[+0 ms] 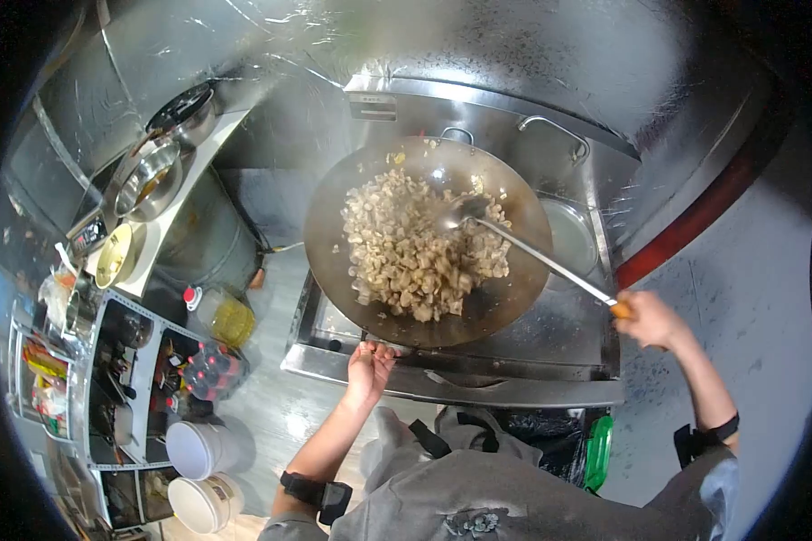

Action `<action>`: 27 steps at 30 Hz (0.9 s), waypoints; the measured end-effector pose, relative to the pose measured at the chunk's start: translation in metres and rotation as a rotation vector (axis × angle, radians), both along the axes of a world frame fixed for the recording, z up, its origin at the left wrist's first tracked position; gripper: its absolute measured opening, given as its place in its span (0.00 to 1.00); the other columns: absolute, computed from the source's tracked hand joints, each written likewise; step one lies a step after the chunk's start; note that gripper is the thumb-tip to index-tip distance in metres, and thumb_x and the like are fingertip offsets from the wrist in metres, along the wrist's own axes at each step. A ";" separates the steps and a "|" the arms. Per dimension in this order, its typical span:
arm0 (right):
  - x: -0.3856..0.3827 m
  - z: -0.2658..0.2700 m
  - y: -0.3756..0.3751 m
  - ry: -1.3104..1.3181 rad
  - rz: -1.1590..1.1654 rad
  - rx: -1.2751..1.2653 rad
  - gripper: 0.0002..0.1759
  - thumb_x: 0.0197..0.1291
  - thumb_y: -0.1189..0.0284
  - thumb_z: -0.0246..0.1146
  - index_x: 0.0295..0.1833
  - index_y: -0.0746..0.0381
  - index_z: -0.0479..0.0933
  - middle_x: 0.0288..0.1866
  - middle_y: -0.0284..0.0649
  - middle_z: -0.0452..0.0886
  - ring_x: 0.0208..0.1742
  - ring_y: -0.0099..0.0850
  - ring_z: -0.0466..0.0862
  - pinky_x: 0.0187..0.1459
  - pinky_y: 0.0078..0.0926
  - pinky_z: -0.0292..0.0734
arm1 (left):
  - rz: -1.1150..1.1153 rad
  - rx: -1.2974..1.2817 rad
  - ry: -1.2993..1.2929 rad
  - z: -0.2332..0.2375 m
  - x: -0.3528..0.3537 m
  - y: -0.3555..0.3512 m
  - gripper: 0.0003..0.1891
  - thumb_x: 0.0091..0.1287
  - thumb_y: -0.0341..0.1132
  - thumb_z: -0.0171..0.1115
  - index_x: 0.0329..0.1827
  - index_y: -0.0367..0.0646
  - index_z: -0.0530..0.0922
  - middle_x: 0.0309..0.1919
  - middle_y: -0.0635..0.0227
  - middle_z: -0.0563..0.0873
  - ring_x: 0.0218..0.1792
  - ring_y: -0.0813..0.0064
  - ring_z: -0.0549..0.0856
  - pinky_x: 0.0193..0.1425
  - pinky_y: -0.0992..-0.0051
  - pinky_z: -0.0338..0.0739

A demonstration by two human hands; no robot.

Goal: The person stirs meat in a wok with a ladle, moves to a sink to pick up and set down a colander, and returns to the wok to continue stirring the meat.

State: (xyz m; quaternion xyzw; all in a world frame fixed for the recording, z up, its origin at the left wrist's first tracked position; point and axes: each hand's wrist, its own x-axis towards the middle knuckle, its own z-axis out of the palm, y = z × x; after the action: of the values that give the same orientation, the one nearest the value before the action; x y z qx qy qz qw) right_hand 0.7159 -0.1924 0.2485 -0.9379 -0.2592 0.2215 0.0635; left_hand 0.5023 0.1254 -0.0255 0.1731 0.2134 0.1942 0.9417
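A large wok (334, 270) sits on the stove, heaped with small browned chunks of food (410, 243). My right hand (648, 320) is closed round the wooden end of a long metal ladle (550, 261). The ladle's bowl rests among the food right of the wok's middle. At the wok's near rim, my left hand (370, 370) has its fingers curled round the near handle, which they mostly hide. Opposite it, a loop handle (457, 135) shows at the wok's far rim.
A faucet (555, 126) and a round basin (568, 236) lie right of the wok. On the left, a shelf carries metal bowls (149, 180). An oil jug (228, 317), dark bottles (215, 370) and white buckets (198, 451) stand below. A green-rimmed bin (597, 453) is under the counter.
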 end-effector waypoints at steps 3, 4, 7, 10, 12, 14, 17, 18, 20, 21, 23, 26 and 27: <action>0.040 0.038 -0.040 -0.405 0.237 -0.164 0.12 0.40 0.74 0.63 0.35 0.64 0.73 0.24 0.47 0.77 0.28 0.43 0.78 0.32 0.37 0.74 | 0.004 0.026 0.011 0.002 0.000 -0.002 0.13 0.70 0.39 0.36 0.30 0.45 0.65 0.20 0.71 0.68 0.27 0.73 0.71 0.44 0.67 0.72; 0.045 0.054 -0.043 -0.444 0.225 -0.212 0.13 0.39 0.74 0.64 0.34 0.63 0.73 0.26 0.47 0.77 0.32 0.45 0.78 0.34 0.38 0.73 | 0.015 0.020 0.008 0.002 0.000 -0.002 0.13 0.70 0.39 0.36 0.30 0.45 0.65 0.20 0.71 0.68 0.27 0.73 0.71 0.44 0.67 0.72; 0.060 0.090 -0.037 -0.489 0.163 -0.409 0.13 0.37 0.74 0.65 0.34 0.61 0.74 0.28 0.45 0.78 0.34 0.42 0.79 0.36 0.38 0.74 | 0.017 0.023 -0.025 0.002 0.000 -0.003 0.12 0.70 0.39 0.37 0.31 0.44 0.65 0.20 0.71 0.68 0.27 0.72 0.71 0.44 0.66 0.72; 0.089 0.094 -0.026 -0.437 0.221 -0.534 0.14 0.37 0.72 0.65 0.34 0.59 0.75 0.28 0.43 0.79 0.37 0.41 0.79 0.39 0.37 0.74 | 0.046 0.027 -0.030 0.005 0.002 -0.006 0.12 0.70 0.39 0.37 0.31 0.44 0.65 0.20 0.71 0.68 0.27 0.72 0.71 0.44 0.66 0.72; 0.114 0.075 -0.014 -0.305 0.234 -0.553 0.12 0.40 0.69 0.63 0.34 0.59 0.76 0.32 0.45 0.79 0.39 0.42 0.79 0.41 0.38 0.74 | 0.068 0.040 0.023 0.008 0.004 -0.007 0.13 0.70 0.40 0.37 0.30 0.44 0.65 0.20 0.71 0.68 0.26 0.72 0.70 0.43 0.66 0.71; 0.152 0.019 0.000 -0.201 0.307 -0.572 0.15 0.44 0.66 0.62 0.39 0.61 0.75 0.38 0.49 0.77 0.44 0.45 0.77 0.43 0.39 0.74 | 0.084 0.011 0.071 0.009 0.005 -0.007 0.13 0.70 0.40 0.36 0.31 0.44 0.66 0.21 0.69 0.70 0.26 0.72 0.71 0.44 0.64 0.71; 0.183 -0.069 0.036 -0.098 0.338 -0.366 0.16 0.45 0.66 0.61 0.39 0.65 0.75 0.37 0.51 0.77 0.42 0.46 0.78 0.46 0.38 0.73 | 0.067 0.035 0.047 0.010 0.007 -0.006 0.13 0.70 0.40 0.36 0.32 0.44 0.66 0.20 0.69 0.69 0.26 0.72 0.70 0.43 0.64 0.71; 0.189 -0.101 0.042 -0.120 0.435 -0.175 0.13 0.45 0.70 0.59 0.32 0.69 0.73 0.25 0.52 0.77 0.27 0.42 0.79 0.30 0.35 0.75 | 0.064 0.018 0.054 0.011 0.005 -0.008 0.13 0.70 0.41 0.36 0.32 0.44 0.66 0.20 0.69 0.69 0.26 0.72 0.70 0.43 0.65 0.71; 0.154 -0.111 0.072 0.199 0.060 -0.050 0.09 0.46 0.74 0.57 0.31 0.70 0.71 0.18 0.46 0.74 0.16 0.33 0.76 0.17 0.30 0.71 | 0.049 0.037 0.022 0.005 0.004 -0.006 0.13 0.69 0.41 0.37 0.32 0.44 0.66 0.20 0.70 0.68 0.26 0.72 0.70 0.43 0.65 0.71; 0.148 -0.122 0.068 0.271 0.025 0.041 0.08 0.47 0.75 0.56 0.31 0.69 0.69 0.16 0.43 0.72 0.13 0.30 0.73 0.13 0.27 0.68 | 0.044 0.048 0.036 0.007 0.004 -0.006 0.13 0.69 0.41 0.37 0.32 0.44 0.66 0.20 0.70 0.68 0.26 0.72 0.70 0.43 0.65 0.71; 0.136 -0.129 0.053 0.479 -0.037 0.165 0.07 0.49 0.75 0.56 0.30 0.67 0.66 0.13 0.37 0.68 0.09 0.25 0.70 0.09 0.24 0.66 | 0.043 0.060 0.051 0.009 0.002 -0.007 0.13 0.69 0.41 0.38 0.32 0.44 0.66 0.19 0.70 0.68 0.26 0.72 0.70 0.43 0.65 0.71; 0.116 -0.098 0.011 0.816 -0.250 0.337 0.09 0.52 0.74 0.58 0.34 0.65 0.65 0.14 0.36 0.68 0.09 0.24 0.69 0.10 0.23 0.65 | 0.052 0.015 0.118 0.015 0.005 -0.007 0.13 0.69 0.41 0.38 0.31 0.44 0.67 0.19 0.70 0.68 0.26 0.72 0.70 0.44 0.66 0.72; 0.112 -0.093 0.009 0.813 -0.252 0.335 0.09 0.52 0.74 0.58 0.34 0.65 0.65 0.14 0.36 0.68 0.09 0.24 0.69 0.10 0.23 0.65 | 0.060 0.026 0.077 0.013 0.005 -0.008 0.13 0.69 0.41 0.38 0.31 0.44 0.66 0.19 0.70 0.68 0.25 0.72 0.70 0.44 0.66 0.72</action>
State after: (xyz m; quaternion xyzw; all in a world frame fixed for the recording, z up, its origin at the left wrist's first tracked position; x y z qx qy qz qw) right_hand 0.8279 -0.1837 0.1553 -0.7759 -0.1294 0.5172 0.3372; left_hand 0.5075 0.1171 -0.0130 0.1862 0.2521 0.2182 0.9242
